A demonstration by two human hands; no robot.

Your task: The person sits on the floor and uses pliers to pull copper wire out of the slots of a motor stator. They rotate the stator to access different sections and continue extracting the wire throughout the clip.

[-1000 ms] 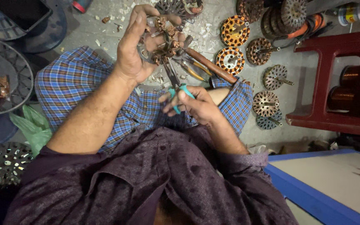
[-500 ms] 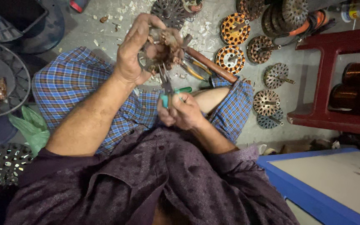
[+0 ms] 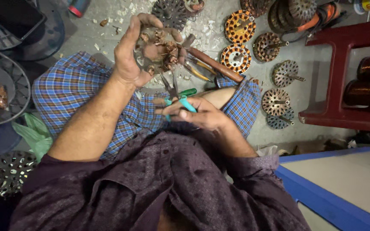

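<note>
between left fingers (image 3: 144, 25), stator (image 3: 157, 49)

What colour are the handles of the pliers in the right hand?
The handles of the pliers in the right hand are teal and green, seen in the head view.

Over the last second the right hand (image 3: 202, 114) has drawn the green-handled pliers (image 3: 177, 95) slightly back from the copper-wound stator (image 3: 159, 51), so their tips now sit just under it, while the left hand (image 3: 135, 51) has tilted that stator a little toward the camera.
</note>
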